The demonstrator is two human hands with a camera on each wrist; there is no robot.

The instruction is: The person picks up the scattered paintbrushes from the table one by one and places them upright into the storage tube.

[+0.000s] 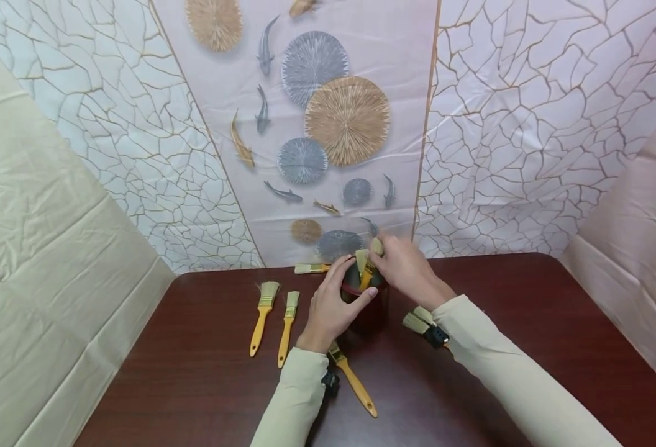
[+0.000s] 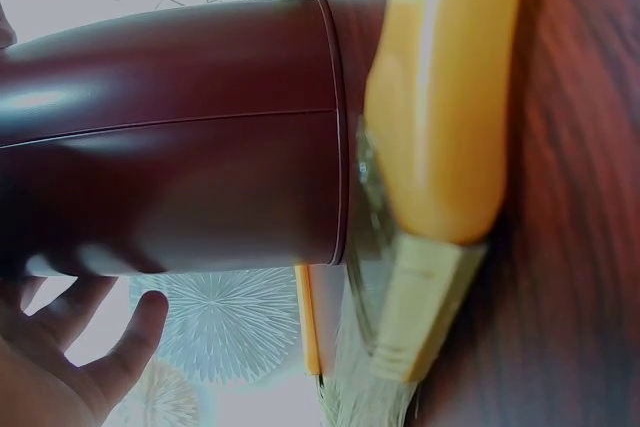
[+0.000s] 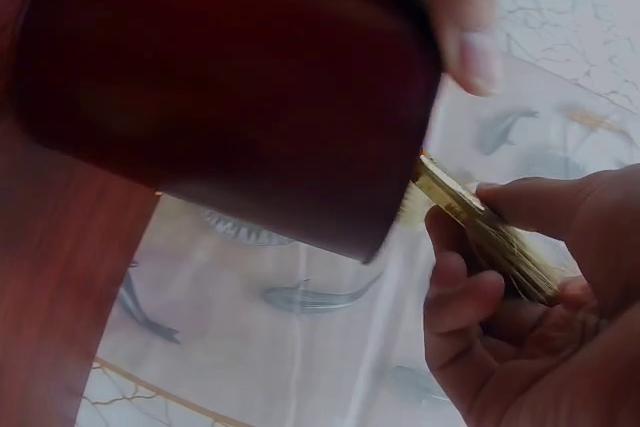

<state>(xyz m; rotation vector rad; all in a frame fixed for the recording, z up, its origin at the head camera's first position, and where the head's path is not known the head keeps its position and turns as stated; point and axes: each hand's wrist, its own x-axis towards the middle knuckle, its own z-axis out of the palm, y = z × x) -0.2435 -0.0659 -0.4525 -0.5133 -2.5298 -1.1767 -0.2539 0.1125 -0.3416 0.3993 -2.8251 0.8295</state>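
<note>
A dark red cylindrical holder (image 1: 368,313) stands upright near the table's back edge. My left hand (image 1: 330,305) grips it near the rim from the left, fingers behind and thumb in front. At the holder's mouth, my right hand (image 1: 407,266) pinches a paintbrush (image 3: 482,232) by its pale bristles. The brush's handle end is inside the holder, hidden by the wall in the right wrist view. Beside it in the head view, the bristles of another paintbrush (image 1: 361,259) show above the rim.
Two yellow-handled paintbrushes, a wide one (image 1: 262,316) and a narrow one (image 1: 287,326), lie left of the holder. Another brush (image 1: 309,269) lies behind the left hand. One more (image 1: 356,380) lies in front, by the left wrist. Bristles (image 1: 415,321) show beside the right sleeve.
</note>
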